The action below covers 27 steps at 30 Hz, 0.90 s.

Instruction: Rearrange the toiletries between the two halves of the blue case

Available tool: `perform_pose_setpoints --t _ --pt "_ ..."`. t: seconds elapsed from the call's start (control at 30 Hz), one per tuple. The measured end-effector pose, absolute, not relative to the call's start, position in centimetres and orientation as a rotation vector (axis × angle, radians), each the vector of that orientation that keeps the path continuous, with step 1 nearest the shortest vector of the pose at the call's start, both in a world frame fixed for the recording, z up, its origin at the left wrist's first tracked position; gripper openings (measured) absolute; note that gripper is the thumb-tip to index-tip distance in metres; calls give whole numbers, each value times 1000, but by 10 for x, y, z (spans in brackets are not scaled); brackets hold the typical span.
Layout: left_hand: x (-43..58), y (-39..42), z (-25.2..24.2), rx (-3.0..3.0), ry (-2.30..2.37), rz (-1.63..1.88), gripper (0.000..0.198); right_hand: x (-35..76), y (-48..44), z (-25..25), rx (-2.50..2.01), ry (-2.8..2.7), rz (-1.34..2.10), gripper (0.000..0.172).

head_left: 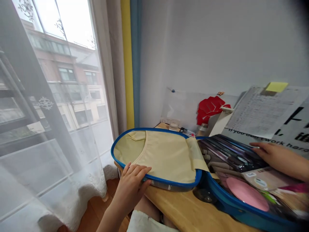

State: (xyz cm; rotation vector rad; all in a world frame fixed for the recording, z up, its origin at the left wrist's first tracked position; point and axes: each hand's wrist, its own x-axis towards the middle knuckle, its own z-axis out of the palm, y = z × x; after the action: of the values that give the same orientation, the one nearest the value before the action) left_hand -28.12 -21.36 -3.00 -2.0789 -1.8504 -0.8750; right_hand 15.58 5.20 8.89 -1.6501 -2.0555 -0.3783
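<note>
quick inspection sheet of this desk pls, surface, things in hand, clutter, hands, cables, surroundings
surface: wooden desk, bare along the near edge, with a bag lying open on it.
things: blue bag unzipped; its flap, lined in yellow, folded out to the left; dark folders and a pink disc packed in the main part.
clutter: small items at the desk's back edge, too small to name; red paper cut-out, printed sheet and yellow sticky note by the wall.
hands: left hand has its fingers over the flap's blue rim, grip unclear; right hand lies flat on the dark folders.
cables: nothing seen.
surroundings: window with sheer curtain on the left; white wall behind.
</note>
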Motion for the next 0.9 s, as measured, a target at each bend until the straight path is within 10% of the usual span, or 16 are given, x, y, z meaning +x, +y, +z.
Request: perform_pose_setpoints --t 0.27,0.9 --pt "-295 -202 -60 -1800 -1731 -892 47 16 48 141 -1201 -2434 -110 39" --pt "-300 -185 -113 -1554 -1538 -1136 46 -181 60 34 -840 -2851 79 19"
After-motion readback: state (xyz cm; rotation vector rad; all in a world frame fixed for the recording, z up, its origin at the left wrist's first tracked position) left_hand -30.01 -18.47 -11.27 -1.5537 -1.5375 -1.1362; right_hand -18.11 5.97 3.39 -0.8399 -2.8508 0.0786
